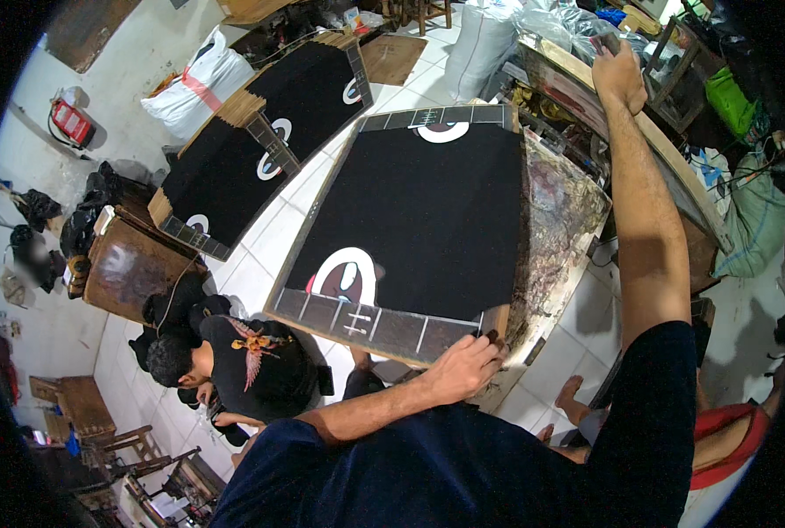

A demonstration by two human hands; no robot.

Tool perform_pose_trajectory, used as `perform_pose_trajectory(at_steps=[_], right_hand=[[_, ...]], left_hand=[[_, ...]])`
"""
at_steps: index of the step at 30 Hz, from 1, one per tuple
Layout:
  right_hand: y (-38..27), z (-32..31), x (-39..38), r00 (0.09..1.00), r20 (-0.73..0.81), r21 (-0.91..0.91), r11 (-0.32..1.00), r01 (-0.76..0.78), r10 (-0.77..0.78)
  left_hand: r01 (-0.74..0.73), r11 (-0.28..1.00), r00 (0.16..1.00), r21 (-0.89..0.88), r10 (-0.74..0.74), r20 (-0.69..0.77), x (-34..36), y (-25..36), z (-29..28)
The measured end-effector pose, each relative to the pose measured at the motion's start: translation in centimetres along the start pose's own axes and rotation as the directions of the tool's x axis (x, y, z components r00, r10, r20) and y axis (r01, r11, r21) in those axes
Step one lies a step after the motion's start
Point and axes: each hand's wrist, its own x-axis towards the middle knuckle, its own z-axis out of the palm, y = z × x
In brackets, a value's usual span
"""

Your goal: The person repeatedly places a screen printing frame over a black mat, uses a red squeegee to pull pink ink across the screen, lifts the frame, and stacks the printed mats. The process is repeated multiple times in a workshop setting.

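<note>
In front of me lies a large board [308, 231] covered by black fabric [427, 211] with white eye-shaped prints. Dark strips with pale marks run along its far and near ends. My left hand [464, 368] is at the near right corner, its bent fingers closed over the board's edge. Stretched far out to the right, my right hand [619, 77] is closed around a small dark, pinkish-edged piece [605, 42], whose kind I cannot make out. It is held above the long wooden-edged table on the right.
Two more black-covered boards [212, 176] stand at the left. A person in a black shirt [256, 356] sits low at the near left. A stained tabletop [561, 207] shows beside my board. White sacks [483, 48] stand at the back; another person's bare foot [571, 392] is at the right.
</note>
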Motion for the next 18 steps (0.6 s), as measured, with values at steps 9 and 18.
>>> perform_pose_trajectory(at_steps=[9,18], right_hand=[[-0.2,0.1,0.6,0.999,-0.013,-0.141,0.989,-0.045,0.043],[0.2,-0.3,2.8,0.998,-0.033,-0.231,0.971,-0.068,0.062]], left_hand=[[0.932,0.234,0.360,0.277,-0.691,-0.627,-20.0,-29.5,-7.8],[0.983,-0.039,-0.081,-0.179,-0.970,-0.231,-24.8,-34.1,-16.3]])
